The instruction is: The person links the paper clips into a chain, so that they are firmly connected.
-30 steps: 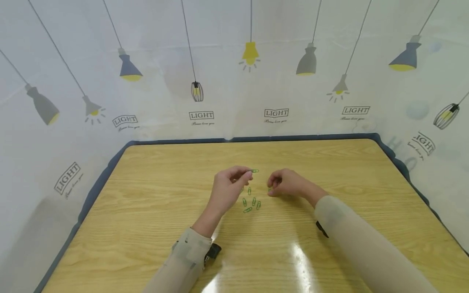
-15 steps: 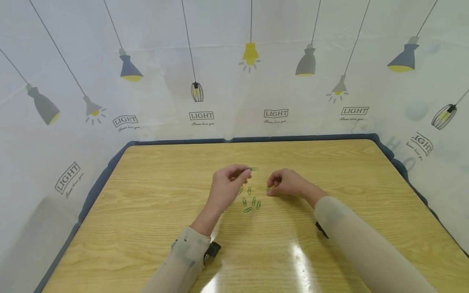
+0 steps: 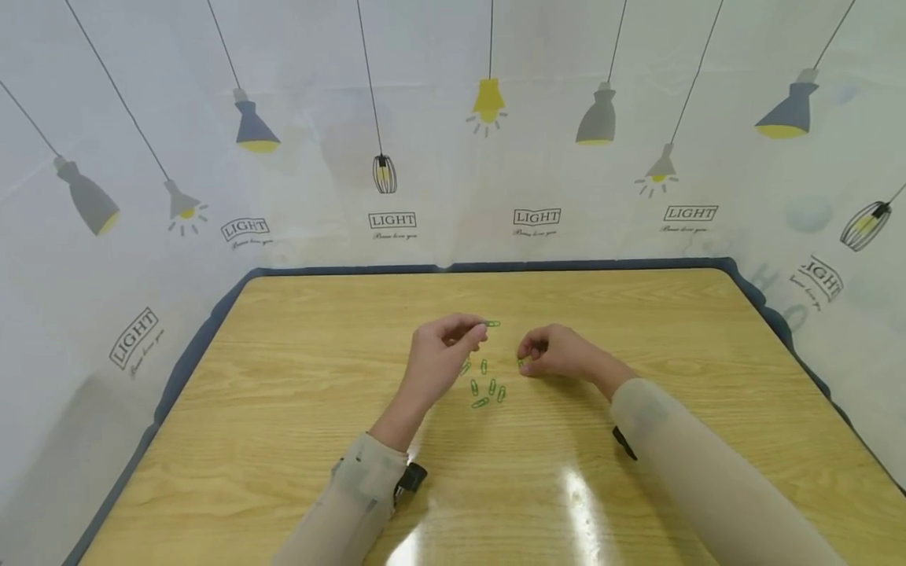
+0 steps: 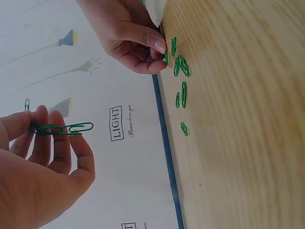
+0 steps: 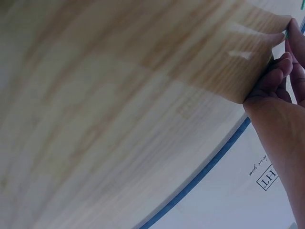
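Observation:
My left hand [image 3: 442,354] pinches a short chain of linked green paper clips [image 4: 76,128] between thumb and fingers, above the table. One end of it sticks out past the fingertips toward the right. A little to the right and lower, my right hand [image 3: 561,351] holds a single green paper clip [image 4: 166,58] between thumb and index finger, close over the wood. Several loose green paper clips [image 3: 484,367] lie scattered on the table between and in front of the hands. In the right wrist view the right hand [image 5: 281,90] shows only at the edge.
The wood-grain table [image 3: 283,377] has a dark blue border [image 3: 354,272] along its far and side edges. Behind it hangs a white curtain [image 3: 453,181] printed with lamps. A small black device [image 3: 410,477] is strapped at the left wrist.
My left hand has risen slightly with the paper clip chain, showing more of a loose clip beneath it. The right hand stays almost still with its clip. The head view has shifted a little.

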Tool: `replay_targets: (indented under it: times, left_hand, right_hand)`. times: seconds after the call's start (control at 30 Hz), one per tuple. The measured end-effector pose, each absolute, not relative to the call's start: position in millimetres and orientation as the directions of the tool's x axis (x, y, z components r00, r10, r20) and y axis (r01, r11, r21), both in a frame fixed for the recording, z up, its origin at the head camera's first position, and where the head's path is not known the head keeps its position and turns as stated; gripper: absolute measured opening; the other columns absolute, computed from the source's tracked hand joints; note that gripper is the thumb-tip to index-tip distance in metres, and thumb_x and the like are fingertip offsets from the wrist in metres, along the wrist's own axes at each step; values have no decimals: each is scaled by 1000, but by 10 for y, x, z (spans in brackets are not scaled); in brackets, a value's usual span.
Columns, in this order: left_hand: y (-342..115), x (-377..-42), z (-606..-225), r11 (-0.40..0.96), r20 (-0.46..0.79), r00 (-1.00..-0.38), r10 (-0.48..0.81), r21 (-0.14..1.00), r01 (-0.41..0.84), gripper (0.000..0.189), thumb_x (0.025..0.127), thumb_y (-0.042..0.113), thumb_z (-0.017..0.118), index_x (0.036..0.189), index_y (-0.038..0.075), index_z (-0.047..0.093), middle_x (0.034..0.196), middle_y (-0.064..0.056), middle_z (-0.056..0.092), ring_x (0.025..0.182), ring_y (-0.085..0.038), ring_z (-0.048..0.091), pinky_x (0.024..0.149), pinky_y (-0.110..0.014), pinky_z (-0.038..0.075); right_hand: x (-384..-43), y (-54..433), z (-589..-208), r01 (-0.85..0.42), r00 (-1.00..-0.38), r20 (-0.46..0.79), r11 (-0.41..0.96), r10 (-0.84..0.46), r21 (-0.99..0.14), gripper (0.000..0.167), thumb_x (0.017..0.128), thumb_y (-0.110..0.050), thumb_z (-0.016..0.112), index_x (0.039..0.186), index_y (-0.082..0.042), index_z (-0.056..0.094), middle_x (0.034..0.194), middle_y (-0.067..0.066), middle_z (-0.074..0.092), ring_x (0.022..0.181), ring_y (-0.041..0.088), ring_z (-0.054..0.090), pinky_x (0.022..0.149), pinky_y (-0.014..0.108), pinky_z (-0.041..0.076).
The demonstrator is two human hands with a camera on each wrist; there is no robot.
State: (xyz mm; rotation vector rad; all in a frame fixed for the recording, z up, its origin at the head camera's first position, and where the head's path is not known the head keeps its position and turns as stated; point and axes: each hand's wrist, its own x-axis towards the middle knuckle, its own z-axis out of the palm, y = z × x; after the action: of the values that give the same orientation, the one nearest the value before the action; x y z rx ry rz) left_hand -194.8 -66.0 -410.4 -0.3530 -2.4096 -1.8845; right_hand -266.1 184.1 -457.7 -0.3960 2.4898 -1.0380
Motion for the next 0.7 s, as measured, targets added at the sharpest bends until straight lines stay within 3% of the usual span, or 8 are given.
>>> replay_targets:
  times: [0.23,0.5,0.7]
  left_hand:
    - [-652,-1954,-4105,224,184,-970,156,950,216,21,106,29,69,117,14,79,103,-6,78,93,-22,73,75,-37,61]
    - [-647,-1972,-4147,230,172,-974,147,952,203,21,105,29,70,116,14,80,103,-6,78,91,-18,73,74,-29,58]
    - [-628,-1981,-4167,223,168,-973,159,954,202,20,105,28,70,115,14,80,103,-6,78,90,-17,72,83,-47,62]
  right_hand:
    - [-2674,1839,-4553,-96,-877,-274,701,-396,-706,21,94,-19,83,106,-9,70,96,5,62,90,20,55,82,33,47]
    - [-2672,1824,-4497,-114,-875,-266,707,-404,-698,22,91,-14,84,103,-8,67,101,8,67,92,20,60,83,33,52]
    - [-2566,1850,-4417,-140,-890,-215,688,-403,-713,16,94,-10,80,105,-8,69,102,8,71,92,20,64,81,33,54]
